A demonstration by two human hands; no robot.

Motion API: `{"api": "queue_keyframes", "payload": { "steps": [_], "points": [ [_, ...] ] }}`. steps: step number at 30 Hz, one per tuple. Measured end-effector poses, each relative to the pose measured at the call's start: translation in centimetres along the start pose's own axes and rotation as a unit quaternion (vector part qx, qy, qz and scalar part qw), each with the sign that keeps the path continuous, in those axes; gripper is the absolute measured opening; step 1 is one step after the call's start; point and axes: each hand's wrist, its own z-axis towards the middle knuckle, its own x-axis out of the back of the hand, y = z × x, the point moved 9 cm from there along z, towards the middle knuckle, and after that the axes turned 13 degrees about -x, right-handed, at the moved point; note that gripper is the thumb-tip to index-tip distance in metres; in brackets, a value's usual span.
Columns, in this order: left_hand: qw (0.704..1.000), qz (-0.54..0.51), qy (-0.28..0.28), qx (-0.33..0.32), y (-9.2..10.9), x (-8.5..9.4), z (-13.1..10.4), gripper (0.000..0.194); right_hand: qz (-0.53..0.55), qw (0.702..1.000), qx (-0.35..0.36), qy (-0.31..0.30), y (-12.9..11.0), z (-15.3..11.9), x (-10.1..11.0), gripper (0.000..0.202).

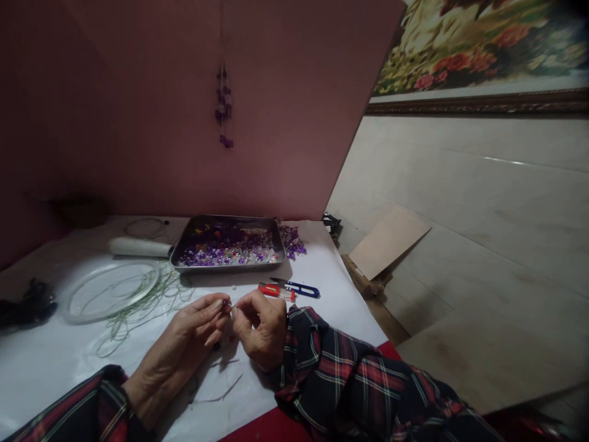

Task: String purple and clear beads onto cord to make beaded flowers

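My left hand (191, 334) holds a small dark red bead (225, 302) between thumb and fingertips. Close beside it, at the bead's right, my right hand (261, 328) is closed in a pinch; what it grips is too small to make out. Beyond both hands lies a metal tray (230, 268) of purple, clear and a few orange beads. A red lighter (276, 291) and blue-handled thread snips (304, 290) rest just past my right hand. Thin dark strands (223, 396) lie on the white table cover below my hands.
Green thread (147, 298) tangles beside a clear ring-shaped coil (76, 307) at the left. A white handle (138, 247) touches the tray's left side. Purple beads (294, 241) lie at its right. A bead string (223, 104) hangs on the pink wall; cardboard (389, 239) leans right.
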Motion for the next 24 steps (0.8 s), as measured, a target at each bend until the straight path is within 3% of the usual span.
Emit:
{"api": "queue_keyframes", "payload": {
  "steps": [10,24],
  "points": [
    [1.0,0.013,-0.009,-0.007,0.23,-0.31,-0.04,0.014,0.011,1.0,0.002,-0.019,-0.29,-0.04,-0.1,0.015],
    [1.0,-0.008,0.013,0.0,-0.03,0.17,0.0,0.014,0.015,1.0,0.005,0.007,0.09,-0.2,-0.09,0.017]
  ]
}}
